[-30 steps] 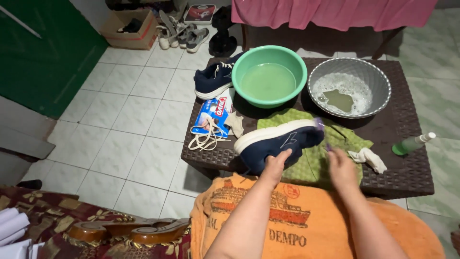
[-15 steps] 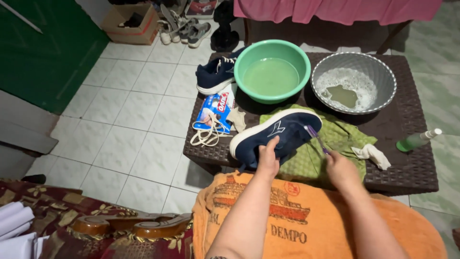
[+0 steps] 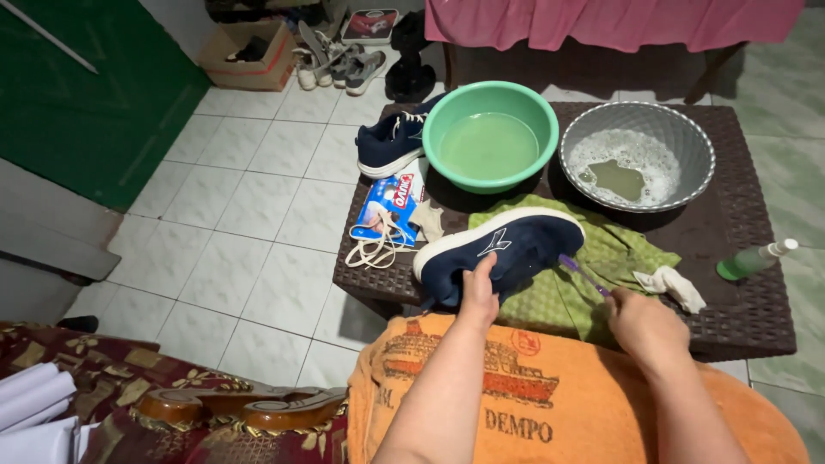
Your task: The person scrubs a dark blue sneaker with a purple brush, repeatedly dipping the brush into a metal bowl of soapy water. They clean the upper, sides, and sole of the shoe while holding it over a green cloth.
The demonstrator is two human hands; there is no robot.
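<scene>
Here, from the head view: gripping the navy shoe (image 3: 503, 249) with the left hand (image 3: 478, 292), fingers clenched on its near side, tilting it on edge so the white sole faces away toward the basins. Resting the shoe on the green cloth (image 3: 601, 258) spread over the dark wicker table (image 3: 748, 301), near the front edge, just above the orange towel (image 3: 516, 387) covering the lap. Holding a purple toothbrush (image 3: 580, 273) in the right hand (image 3: 644, 326), fingers closed round the handle, bristle end touching the shoe's heel side.

Judging how to do this scrubbing well: keeping the left grip firm so the shoe is not rolling under the strokes; working the bristles in short passes along the seam where the upper meets the sole; keeping everything over the cloth so drips are landing there and not on the lap; dipping into the foamy water often.

Farther back on the table: sitting side by side, a green basin (image 3: 490, 137) of clear water and a metal basin (image 3: 638, 159) of suds. Lying at the far left corner, the second navy shoe (image 3: 391, 142), partly over the edge. Lying near the left edge, a blue packet (image 3: 388, 206) with loose white laces (image 3: 374, 249) across it. Lying to the right, a small white rag (image 3: 675, 283) and a green bottle (image 3: 756, 258) on its side.
</scene>
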